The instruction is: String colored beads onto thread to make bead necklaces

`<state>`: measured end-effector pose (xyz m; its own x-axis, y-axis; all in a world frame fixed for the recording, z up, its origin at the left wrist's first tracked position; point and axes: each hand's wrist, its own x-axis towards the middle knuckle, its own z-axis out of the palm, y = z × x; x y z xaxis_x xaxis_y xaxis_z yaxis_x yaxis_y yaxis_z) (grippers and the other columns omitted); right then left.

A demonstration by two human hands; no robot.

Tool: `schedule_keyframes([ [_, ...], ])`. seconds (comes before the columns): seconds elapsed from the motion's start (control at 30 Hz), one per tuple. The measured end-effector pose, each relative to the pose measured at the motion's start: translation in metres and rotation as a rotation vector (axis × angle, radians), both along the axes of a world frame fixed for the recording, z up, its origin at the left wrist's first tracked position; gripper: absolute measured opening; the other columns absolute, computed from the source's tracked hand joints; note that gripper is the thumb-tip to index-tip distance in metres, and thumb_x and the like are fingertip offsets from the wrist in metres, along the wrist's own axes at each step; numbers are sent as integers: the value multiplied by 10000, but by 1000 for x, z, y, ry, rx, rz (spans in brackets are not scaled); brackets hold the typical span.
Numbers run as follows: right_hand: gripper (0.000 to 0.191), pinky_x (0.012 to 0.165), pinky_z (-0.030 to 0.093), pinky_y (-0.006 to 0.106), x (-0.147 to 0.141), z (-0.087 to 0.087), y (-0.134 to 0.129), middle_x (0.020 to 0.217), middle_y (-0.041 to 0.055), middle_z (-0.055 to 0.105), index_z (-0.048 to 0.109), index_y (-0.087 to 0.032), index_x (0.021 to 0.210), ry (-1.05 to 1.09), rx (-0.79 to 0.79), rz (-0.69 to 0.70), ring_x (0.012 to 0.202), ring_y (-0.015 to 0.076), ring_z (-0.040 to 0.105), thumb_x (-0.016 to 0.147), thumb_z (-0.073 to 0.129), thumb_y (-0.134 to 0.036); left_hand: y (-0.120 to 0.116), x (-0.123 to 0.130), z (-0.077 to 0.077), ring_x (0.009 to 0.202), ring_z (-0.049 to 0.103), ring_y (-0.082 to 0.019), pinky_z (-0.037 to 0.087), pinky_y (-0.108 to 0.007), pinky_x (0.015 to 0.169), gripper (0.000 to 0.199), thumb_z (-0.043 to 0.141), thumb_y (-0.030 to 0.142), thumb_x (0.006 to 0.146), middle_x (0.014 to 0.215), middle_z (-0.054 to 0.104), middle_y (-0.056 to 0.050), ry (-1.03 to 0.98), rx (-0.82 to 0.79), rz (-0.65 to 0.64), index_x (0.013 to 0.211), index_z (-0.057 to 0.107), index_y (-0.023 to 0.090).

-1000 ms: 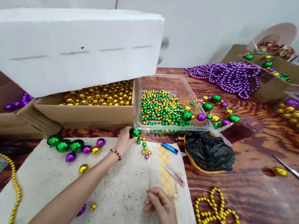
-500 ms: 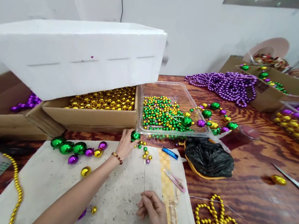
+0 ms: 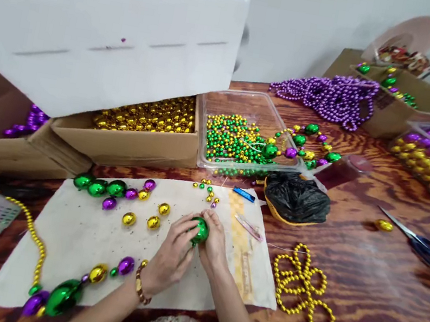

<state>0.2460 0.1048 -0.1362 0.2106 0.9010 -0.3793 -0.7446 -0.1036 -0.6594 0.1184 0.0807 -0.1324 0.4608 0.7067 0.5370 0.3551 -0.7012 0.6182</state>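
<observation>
A large shiny green ball bead (image 3: 201, 231) is held over the middle of the white cloth (image 3: 76, 226). My left hand (image 3: 173, 250) wraps its fingers round the left side of it. My right hand (image 3: 215, 242) has its fingertips pinched together at the bead's upper right edge; the thin thread seen in this pinch earlier is now mostly hidden. Just beyond my fingers lie several small beads (image 3: 209, 198). Loose gold beads (image 3: 153, 222) rest left of my hands. A strung row with a big green bead (image 3: 64, 296) runs along the cloth's near left edge.
Behind the cloth stand a cardboard box of gold beads (image 3: 152, 142), a white foam box (image 3: 107, 38) and a clear tray (image 3: 260, 102). To the right are a black bag (image 3: 295, 196), a coiled gold bead string (image 3: 298, 279) and scissors (image 3: 427, 248). A pink snipper (image 3: 248, 227) lies nearby.
My left hand has brought the green bead from near the box back to my right hand, and both now meet at it. The view has tilted down, showing the strung row.
</observation>
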Motion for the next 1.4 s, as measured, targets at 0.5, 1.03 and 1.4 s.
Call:
schedule_keyframes([
  [0.5, 196, 703, 516, 273, -18, 9, -12, 760, 8, 658, 624, -202, 832, -437, 214, -7, 733, 165, 626, 874, 639, -393, -16, -21, 19, 1311, 496, -243, 454, -411, 1087, 444, 568, 325, 953, 1393, 507, -80, -327, -678, 138, 1395, 533, 328],
  [1.03, 149, 607, 521, 276, -13, -11, -31, 838, 57, 763, 704, -192, 922, -644, 198, 239, 666, 179, 702, 883, 649, -324, -3, -60, 26, 1240, 552, -255, 543, -401, 974, 449, 669, 208, 878, 1317, 541, -102, -326, -307, 233, 1311, 605, 311],
  [1.4, 177, 616, 539, 271, -40, -43, -64, 767, 20, 754, 711, -236, 895, -839, 381, 554, 573, 171, 698, 940, 546, -284, 31, -86, 63, 973, 660, -206, 590, -379, 865, 405, 750, 332, 804, 1183, 660, -59, -843, -599, 324, 1198, 673, 282],
])
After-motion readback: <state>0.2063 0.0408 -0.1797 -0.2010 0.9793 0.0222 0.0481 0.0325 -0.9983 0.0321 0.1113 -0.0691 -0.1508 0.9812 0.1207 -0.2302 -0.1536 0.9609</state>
